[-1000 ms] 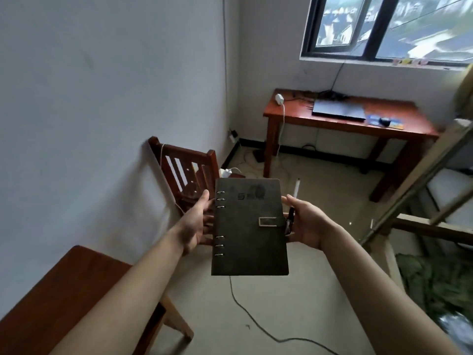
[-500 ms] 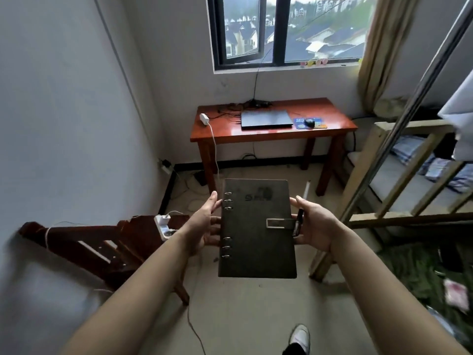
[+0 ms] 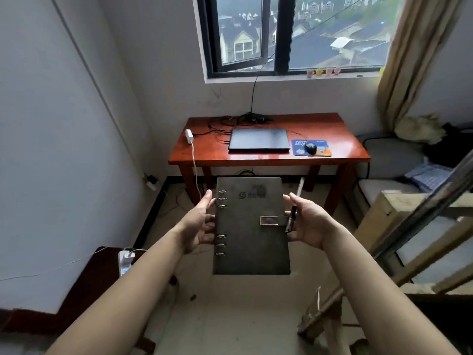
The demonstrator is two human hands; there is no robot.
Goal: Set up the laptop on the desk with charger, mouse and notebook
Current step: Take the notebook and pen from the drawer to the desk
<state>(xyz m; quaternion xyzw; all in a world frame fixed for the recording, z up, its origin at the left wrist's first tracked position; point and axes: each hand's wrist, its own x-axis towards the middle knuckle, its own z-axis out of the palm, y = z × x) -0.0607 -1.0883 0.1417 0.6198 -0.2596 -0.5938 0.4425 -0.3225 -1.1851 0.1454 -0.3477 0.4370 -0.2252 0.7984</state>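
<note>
Dark grey, leather-look ring-bound notebook (image 3: 252, 226) with six metal rings down its spine and a metal-framed strap clasp hangs closed in mid-air above the floor, well short of the desk, cover up. The left hand (image 3: 202, 224) has its grip clamped on the spine edge, fingers under the cover and thumb lying up beside the top rings. The right hand (image 3: 307, 221) grips the clasp edge the same way, with a black-and-white pen (image 3: 292, 219) caught upright between palm and notebook.

Against half a second ago, both hands hold exactly as they did, but the reddish-brown wooden desk (image 3: 340, 139) now looms larger and sits squarely ahead, the dark wooden chair (image 3: 97, 278) has slid down to the lower left, and the shoe at the bottom edge has gone from view.

An embossed S-shaped logo marks the cover near its top; the characters beside it are too faint to read. The blue mouse pad (image 3: 323, 151) carries white characters I cannot make out.

On the desk lie a closed black laptop (image 3: 259, 139) at the middle, a black mouse (image 3: 310, 147) on the pad just to its right, and a white charger brick (image 3: 189, 135) at the left edge, its cable dropping to the floor. Black cables tangle behind the laptop. Above is a black-framed window (image 3: 279, 34) onto rooftops, a beige curtain (image 3: 409, 60) at its right. A white power strip (image 3: 126, 260) rests on the chair, and a pale wooden bed frame (image 3: 384, 208) stands at right; walls are plain white
</note>
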